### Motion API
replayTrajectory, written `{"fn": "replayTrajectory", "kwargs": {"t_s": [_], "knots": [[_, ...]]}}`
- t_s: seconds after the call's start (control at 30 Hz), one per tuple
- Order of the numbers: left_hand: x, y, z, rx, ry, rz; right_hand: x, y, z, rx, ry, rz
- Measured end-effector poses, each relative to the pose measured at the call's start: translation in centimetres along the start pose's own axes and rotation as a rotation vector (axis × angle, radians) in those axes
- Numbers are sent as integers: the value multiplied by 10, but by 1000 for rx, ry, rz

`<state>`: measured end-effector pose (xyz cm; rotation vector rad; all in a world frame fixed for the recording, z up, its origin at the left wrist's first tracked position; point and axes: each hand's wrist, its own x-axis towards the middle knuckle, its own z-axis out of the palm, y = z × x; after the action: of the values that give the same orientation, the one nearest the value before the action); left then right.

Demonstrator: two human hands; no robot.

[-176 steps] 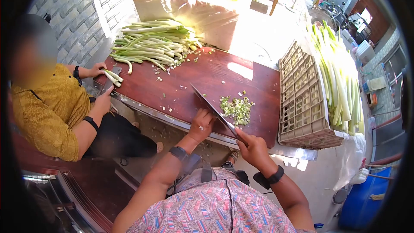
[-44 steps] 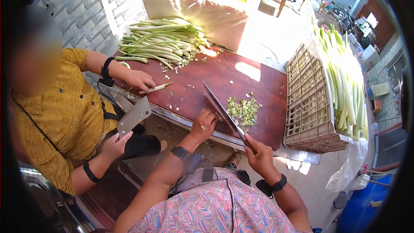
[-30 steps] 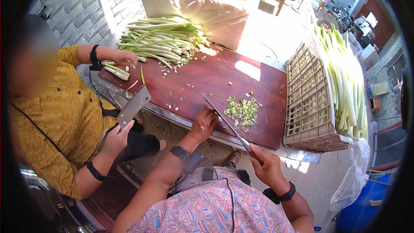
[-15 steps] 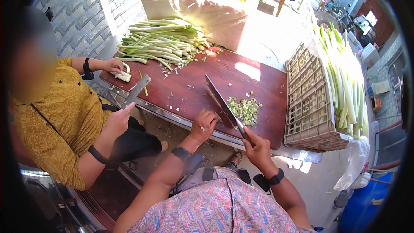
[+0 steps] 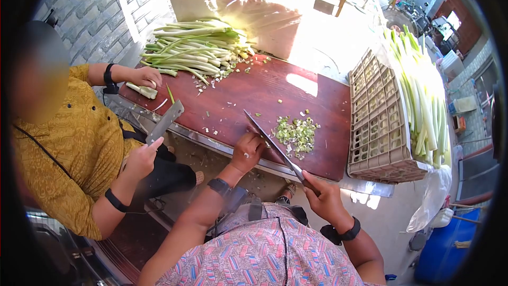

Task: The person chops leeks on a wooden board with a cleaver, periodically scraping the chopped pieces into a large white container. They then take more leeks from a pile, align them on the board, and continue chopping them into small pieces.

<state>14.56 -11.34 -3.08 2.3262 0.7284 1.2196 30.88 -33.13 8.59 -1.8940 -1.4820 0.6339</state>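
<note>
My right hand (image 5: 325,197) is wrapped round the handle of a knife (image 5: 276,147), whose long dark blade slants up and left over the table's front part. Close to the left side of the blade, my left hand (image 5: 247,151) is closed with curled fingers near the tabletop. What those fingers hold, if anything, is hidden. Small bits of white-green cling to that hand. A pile of chopped green onion (image 5: 297,135) lies just right of the blade on the dark red table (image 5: 222,108).
At left, a person in a mustard shirt (image 5: 69,143) holds a cleaver (image 5: 166,122) and has a hand by a cut green onion stalk (image 5: 142,90). Whole green onions (image 5: 196,50) are heaped at the back. A plastic crate (image 5: 377,122) of green onions (image 5: 420,100) borders the right.
My knife has come down and left, closer to my left hand. The other person's left hand has shifted a little right, and their stalk now lies farther left.
</note>
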Motion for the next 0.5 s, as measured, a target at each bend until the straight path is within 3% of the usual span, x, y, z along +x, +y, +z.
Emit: {"fn": "replayTrajectory", "kwargs": {"t_s": [0.23, 0.43, 0.5], "knots": [[2, 0, -3, 38, -73, 3, 39, 12, 33, 16, 56, -55], [3, 4, -7, 3, -68, 48, 48, 16, 47, 155, 151, 65], [3, 6, -9, -8, -66, 64, 41, 21, 43, 115, 208, -8]]}}
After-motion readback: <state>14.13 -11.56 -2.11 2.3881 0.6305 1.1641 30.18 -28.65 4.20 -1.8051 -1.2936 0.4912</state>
